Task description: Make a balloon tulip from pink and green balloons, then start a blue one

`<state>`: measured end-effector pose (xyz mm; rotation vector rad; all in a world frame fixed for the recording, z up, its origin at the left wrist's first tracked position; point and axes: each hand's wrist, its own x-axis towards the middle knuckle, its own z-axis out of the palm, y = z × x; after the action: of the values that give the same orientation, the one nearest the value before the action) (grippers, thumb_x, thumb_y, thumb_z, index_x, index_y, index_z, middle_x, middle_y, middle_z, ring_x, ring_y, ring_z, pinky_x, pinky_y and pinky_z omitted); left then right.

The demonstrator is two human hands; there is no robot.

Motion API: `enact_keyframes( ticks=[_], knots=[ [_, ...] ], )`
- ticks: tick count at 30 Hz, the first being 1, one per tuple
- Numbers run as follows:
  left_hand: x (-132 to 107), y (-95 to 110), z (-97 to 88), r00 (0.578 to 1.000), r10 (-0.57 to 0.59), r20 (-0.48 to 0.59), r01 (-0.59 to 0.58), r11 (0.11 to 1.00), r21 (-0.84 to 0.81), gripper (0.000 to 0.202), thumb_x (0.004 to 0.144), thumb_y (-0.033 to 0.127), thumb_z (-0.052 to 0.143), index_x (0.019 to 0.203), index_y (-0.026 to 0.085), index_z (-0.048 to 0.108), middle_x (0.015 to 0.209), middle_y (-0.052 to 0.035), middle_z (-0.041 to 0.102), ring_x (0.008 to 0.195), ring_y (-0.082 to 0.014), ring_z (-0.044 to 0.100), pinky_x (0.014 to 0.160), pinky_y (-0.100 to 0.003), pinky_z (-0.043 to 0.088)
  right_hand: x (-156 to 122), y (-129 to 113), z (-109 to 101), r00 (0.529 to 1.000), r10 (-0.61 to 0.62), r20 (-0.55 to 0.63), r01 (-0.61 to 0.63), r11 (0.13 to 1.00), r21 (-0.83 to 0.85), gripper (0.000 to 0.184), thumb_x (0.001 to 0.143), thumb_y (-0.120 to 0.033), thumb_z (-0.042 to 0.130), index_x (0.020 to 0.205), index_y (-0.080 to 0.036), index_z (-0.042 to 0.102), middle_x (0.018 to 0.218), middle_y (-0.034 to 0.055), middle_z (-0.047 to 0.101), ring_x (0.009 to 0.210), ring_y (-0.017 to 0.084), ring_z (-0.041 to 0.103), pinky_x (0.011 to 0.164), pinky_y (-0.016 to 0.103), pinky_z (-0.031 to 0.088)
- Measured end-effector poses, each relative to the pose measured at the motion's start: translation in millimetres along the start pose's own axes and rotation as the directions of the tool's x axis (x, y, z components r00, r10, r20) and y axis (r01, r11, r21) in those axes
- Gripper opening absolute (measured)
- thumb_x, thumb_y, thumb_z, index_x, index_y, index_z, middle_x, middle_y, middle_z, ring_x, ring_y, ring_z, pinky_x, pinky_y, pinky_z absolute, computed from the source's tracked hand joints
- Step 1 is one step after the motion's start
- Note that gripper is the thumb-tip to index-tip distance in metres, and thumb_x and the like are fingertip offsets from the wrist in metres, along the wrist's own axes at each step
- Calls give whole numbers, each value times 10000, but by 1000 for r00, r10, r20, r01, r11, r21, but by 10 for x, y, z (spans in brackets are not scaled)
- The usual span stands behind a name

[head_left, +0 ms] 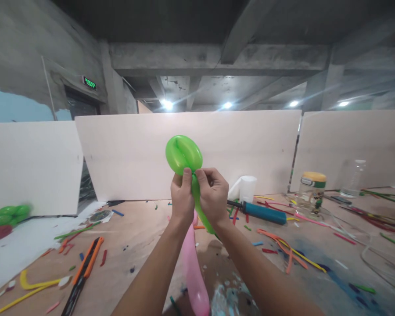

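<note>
Both of my hands meet at a green modelling balloon [183, 153] held up in the middle of the view. Its upper part forms a folded, rounded loop, and a straight tail runs down between my wrists. My left hand [182, 195] pinches it just below the loop, thumb upward. At the same joint my right hand [213, 192] grips with thumb and fingers pressed together. Beneath my hands a long pink balloon [195, 276] lies on the table, its upper end partly hidden behind my left hand and the green tail.
A blue hand pump [264, 213] lies right of my hands, near a white paper roll [248, 188]. A yellow-lidded jar [311, 193] and a clear bottle [353, 177] stand further right. An orange-black cutter [84, 272] lies left. Balloon scraps are scattered about; white panels [128, 153] stand behind.
</note>
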<state>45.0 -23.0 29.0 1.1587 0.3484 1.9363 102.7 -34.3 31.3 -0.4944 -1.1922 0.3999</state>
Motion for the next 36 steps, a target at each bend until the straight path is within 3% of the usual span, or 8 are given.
enact_keyframes(
  ticks=[8, 15, 21, 25, 27, 29, 32, 36],
  knots=[
    [63, 186, -67, 997, 22, 78, -17, 998, -57, 312, 766, 452, 612, 703, 146, 593, 560, 8, 559, 561, -121, 575, 515, -213, 438, 85, -41, 55, 979, 178, 98, -197, 953, 231, 245, 794, -395, 590, 702, -178, 525, 570, -50, 445, 505, 81, 375, 463, 212, 312],
    [64, 172, -89, 982, -142, 124, 138, 990, 41, 369, 783, 524, 546, 753, 156, 566, 564, 21, 531, 507, -109, 527, 469, -214, 421, 169, 59, -35, 920, 245, 307, -310, 933, 184, 269, 797, -433, 569, 707, -190, 495, 507, -77, 350, 445, 74, 284, 408, 209, 228],
    [54, 181, -102, 993, -116, 35, 111, 986, 123, 245, 733, 380, 651, 812, 187, 522, 589, 49, 532, 516, -98, 527, 509, -207, 434, 129, 57, -100, 966, 93, 243, -101, 995, 24, 209, 841, -358, 512, 723, -189, 480, 589, -41, 444, 509, 90, 394, 456, 214, 334],
    [-13, 221, -125, 982, 2, 187, -42, 977, 210, 163, 751, 289, 603, 858, 166, 610, 810, -34, 640, 739, -158, 593, 629, -236, 458, 78, 18, -133, 983, -141, 120, 168, 953, -251, 144, 838, -260, 513, 711, -196, 494, 692, -7, 503, 651, 125, 482, 586, 249, 408],
    [-58, 244, -113, 959, -5, 282, -56, 976, 209, 215, 711, 262, 648, 897, 159, 616, 860, -49, 648, 799, -178, 599, 668, -248, 460, 52, -15, -150, 962, -257, 88, 272, 903, -333, 152, 825, -218, 522, 681, -198, 480, 723, -1, 504, 696, 132, 489, 640, 263, 416],
    [-87, 262, -89, 961, -30, 274, -21, 983, 182, 281, 680, 292, 695, 910, 157, 609, 844, -50, 649, 768, -175, 607, 649, -252, 462, 26, -59, -157, 947, -303, 104, 320, 886, -334, 158, 819, -203, 527, 668, -198, 480, 739, 2, 506, 708, 132, 487, 664, 272, 418],
    [-90, 302, -63, 983, -76, 164, 68, 996, 50, 301, 703, 415, 667, 841, 154, 607, 719, -33, 635, 635, -154, 604, 569, -253, 460, 9, -120, -151, 963, -214, 162, 245, 948, -205, 127, 834, -251, 530, 720, -195, 523, 730, 4, 526, 683, 131, 503, 637, 273, 432],
    [-69, 373, -87, 964, -168, 206, 170, 985, 8, 334, 754, 467, 578, 757, 135, 614, 590, -28, 597, 508, -141, 563, 481, -253, 444, 35, -157, -132, 967, 10, 255, -31, 997, 78, 172, 860, -346, 506, 783, -192, 521, 573, -39, 471, 491, 110, 466, 466, 252, 416]
  ],
)
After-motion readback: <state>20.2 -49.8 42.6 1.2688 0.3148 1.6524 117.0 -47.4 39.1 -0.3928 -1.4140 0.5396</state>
